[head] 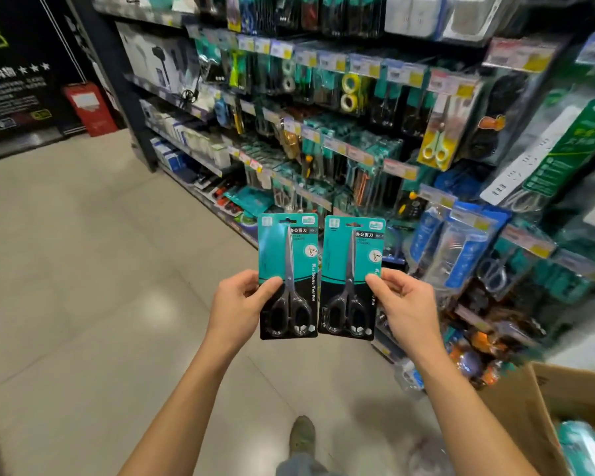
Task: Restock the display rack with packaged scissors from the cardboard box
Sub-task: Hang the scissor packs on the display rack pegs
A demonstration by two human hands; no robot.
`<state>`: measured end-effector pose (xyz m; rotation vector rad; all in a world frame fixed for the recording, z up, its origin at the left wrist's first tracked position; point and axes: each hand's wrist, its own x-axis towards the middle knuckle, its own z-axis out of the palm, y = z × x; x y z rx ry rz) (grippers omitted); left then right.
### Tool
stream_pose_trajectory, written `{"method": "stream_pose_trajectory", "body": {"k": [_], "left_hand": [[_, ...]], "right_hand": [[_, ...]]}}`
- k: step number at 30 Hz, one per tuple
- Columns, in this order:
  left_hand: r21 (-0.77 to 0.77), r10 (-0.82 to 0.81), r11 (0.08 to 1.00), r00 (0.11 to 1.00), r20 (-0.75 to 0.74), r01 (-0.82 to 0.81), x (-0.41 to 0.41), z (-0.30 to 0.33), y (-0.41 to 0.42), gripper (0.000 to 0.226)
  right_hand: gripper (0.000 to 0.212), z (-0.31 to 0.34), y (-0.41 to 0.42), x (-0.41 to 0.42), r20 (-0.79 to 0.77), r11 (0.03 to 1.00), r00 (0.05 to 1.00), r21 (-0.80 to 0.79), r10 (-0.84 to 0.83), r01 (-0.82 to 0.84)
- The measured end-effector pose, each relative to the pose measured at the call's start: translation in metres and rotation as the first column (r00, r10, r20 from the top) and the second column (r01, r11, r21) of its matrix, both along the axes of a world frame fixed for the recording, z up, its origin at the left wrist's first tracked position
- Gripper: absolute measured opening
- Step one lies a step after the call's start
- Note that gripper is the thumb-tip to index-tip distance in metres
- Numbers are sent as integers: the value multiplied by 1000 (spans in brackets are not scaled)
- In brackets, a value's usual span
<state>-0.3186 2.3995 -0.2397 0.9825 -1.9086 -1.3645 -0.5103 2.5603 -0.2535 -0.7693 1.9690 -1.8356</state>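
Beige tiled floor point(83, 269) beside display rack point(358, 115)

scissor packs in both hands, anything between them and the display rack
Nothing visible. The left hand holds one scissor pack and the right hand the other scissor pack, with only open air ahead of them before the display rack.

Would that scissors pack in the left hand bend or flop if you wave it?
Probably not much: the pack stands flat and upright though the left hand pinches only its lower edge. It likely feels bottom-heavy, since the handles sit low.
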Motion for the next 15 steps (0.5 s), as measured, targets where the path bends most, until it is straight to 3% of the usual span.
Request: {"method": "stream_pose_trajectory", "body": {"k": [6,11,15], "left_hand": [[-20,-60,998,996,63,61,-58,4,-94,20],[-44,-166,985,986,16,166,-115,14,-157,13],[-78,-229,970,973,4,229,-164,14,-200,25]], "right_hand": [[25,-6,-85,-49,34,993,993,-39,-113,114],[13,7,-135,-91,24,981,982,-53,-188,189],[14,12,-159,-120,6,965,966,-29,-259,259]]}}
